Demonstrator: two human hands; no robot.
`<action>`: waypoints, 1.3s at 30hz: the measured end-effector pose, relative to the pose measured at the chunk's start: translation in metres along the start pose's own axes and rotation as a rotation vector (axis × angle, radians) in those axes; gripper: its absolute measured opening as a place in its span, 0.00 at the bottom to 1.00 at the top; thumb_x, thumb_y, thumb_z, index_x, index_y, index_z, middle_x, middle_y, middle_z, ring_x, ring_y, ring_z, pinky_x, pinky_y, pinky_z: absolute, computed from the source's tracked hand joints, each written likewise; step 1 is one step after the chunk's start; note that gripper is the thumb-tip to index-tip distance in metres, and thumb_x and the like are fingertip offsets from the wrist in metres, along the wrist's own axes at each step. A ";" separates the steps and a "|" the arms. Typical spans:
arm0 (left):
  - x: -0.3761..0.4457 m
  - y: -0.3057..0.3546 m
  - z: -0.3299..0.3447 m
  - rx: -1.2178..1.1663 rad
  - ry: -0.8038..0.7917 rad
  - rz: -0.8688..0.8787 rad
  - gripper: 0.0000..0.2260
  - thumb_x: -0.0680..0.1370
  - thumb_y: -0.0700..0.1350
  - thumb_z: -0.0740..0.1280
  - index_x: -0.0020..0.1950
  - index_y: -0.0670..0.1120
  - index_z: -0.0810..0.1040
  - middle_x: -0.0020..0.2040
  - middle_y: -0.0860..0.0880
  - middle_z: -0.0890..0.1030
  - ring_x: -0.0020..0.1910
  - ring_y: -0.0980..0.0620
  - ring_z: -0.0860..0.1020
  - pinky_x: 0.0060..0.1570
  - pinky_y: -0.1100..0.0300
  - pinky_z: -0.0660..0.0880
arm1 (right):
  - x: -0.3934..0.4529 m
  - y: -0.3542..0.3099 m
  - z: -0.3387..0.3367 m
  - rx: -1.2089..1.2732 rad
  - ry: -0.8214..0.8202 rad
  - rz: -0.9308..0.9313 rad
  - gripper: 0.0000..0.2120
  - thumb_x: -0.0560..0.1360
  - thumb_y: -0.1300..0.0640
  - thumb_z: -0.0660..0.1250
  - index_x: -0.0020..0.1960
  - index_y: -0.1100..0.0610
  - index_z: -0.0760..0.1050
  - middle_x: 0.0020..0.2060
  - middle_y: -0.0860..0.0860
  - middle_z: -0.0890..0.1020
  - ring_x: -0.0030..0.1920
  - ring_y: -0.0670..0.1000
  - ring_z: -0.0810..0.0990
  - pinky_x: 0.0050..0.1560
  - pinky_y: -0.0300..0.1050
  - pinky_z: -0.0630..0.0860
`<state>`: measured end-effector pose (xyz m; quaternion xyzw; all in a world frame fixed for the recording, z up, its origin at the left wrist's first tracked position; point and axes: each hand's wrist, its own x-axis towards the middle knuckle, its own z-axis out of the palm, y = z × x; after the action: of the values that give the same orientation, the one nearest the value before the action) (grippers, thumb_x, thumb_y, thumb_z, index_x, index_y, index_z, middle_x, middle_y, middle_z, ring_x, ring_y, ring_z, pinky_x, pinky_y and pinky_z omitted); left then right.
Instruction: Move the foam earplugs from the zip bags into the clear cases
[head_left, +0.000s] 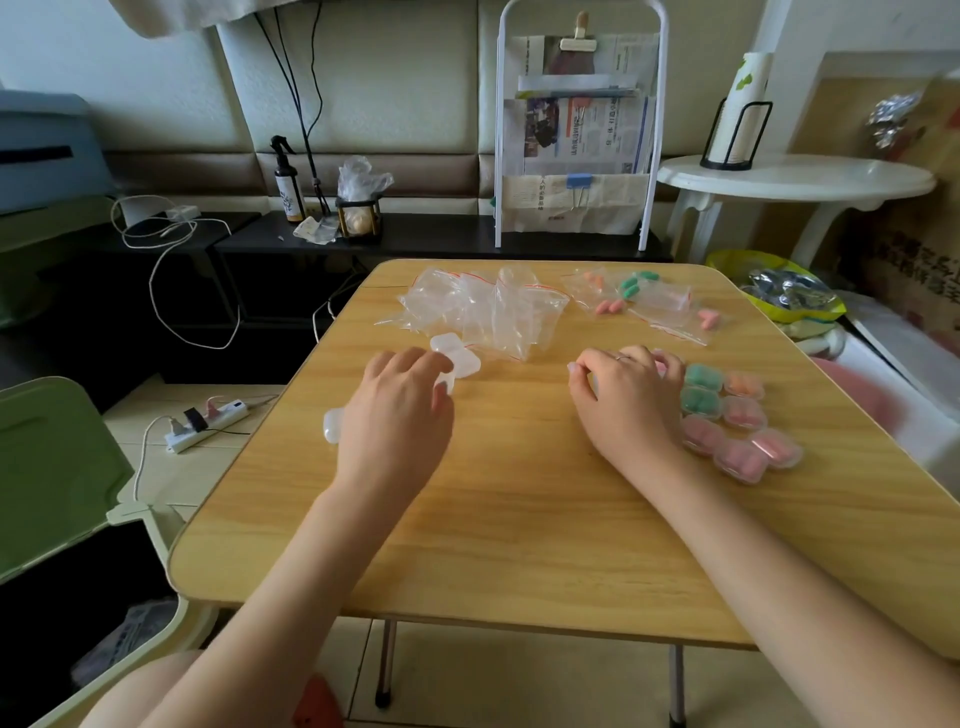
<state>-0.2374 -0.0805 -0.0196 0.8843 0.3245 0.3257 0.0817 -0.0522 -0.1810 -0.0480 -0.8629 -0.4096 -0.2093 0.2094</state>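
A white rack (579, 130) of newspapers stands at 12 o'clock on a dark shelf (441, 236). A spray bottle (287, 182) sits at 11 o'clock beside a small basket (358, 213) (a plastic bag in it). A white power strip (205, 423) lies on the floor at 9 o'clock. A round white side table (795, 179) with stacked paper cups (745, 109) stands at 2 o'clock.

Filled cases (737, 423) – seven; empty cases (454, 359) – about three.

Home living room, padded sofa (395, 104), newspaper rack (576, 135), folding table (519, 519)
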 end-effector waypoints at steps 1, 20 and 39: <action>0.000 -0.006 -0.001 0.133 -0.083 0.002 0.15 0.79 0.46 0.62 0.66 0.49 0.74 0.66 0.52 0.73 0.66 0.50 0.67 0.51 0.56 0.69 | 0.001 -0.001 -0.001 0.009 0.002 -0.001 0.12 0.79 0.51 0.58 0.44 0.53 0.78 0.40 0.47 0.82 0.52 0.54 0.74 0.61 0.52 0.57; -0.008 -0.015 0.003 0.139 -0.303 0.041 0.22 0.79 0.45 0.60 0.73 0.51 0.62 0.69 0.53 0.70 0.66 0.48 0.67 0.60 0.56 0.66 | 0.079 0.038 -0.001 -0.259 -0.221 0.354 0.11 0.78 0.56 0.57 0.56 0.55 0.75 0.55 0.54 0.79 0.57 0.56 0.74 0.69 0.59 0.59; -0.016 -0.006 0.005 0.169 -0.228 0.083 0.14 0.72 0.37 0.67 0.57 0.46 0.77 0.57 0.50 0.77 0.57 0.46 0.74 0.40 0.54 0.75 | 0.085 0.052 0.007 -0.273 -0.171 0.417 0.12 0.78 0.70 0.55 0.57 0.66 0.74 0.56 0.62 0.78 0.56 0.60 0.76 0.48 0.51 0.74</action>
<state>-0.2466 -0.0853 -0.0344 0.9320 0.3024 0.1976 0.0299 0.0393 -0.1543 -0.0185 -0.9634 -0.2073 -0.1414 0.0945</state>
